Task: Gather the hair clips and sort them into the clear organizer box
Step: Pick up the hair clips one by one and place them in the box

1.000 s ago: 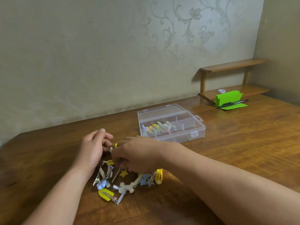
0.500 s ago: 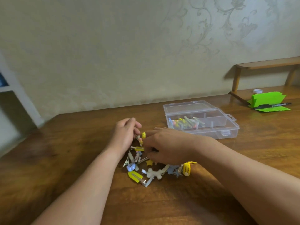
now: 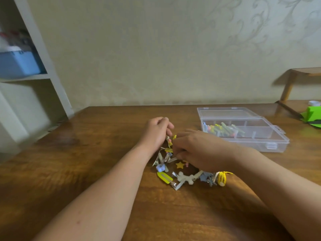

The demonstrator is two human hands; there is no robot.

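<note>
A pile of small hair clips (image 3: pixel 182 173) lies on the wooden table (image 3: pixel 86 162); among them are yellow, white, blue and star-shaped ones. My left hand (image 3: pixel 156 133) hovers at the pile's far left, fingers curled around clips that stick out below it. My right hand (image 3: pixel 199 148) covers the pile's far right part, its fingers curled down into the clips. The clear organizer box (image 3: pixel 271 145) stands open to the right, with several colourful clips (image 3: pixel 224 130) in its left compartment.
A white shelf unit (image 3: pixel 40 66) with a blue bin (image 3: pixel 17 64) stands at the left. A small wooden shelf (image 3: pixel 295 79) and green paper (image 3: pixel 312 115) sit at the far right edge.
The view has swung to the left, so the box and green paper now sit further right. Both hands stay over the pile, working at the clips.
</note>
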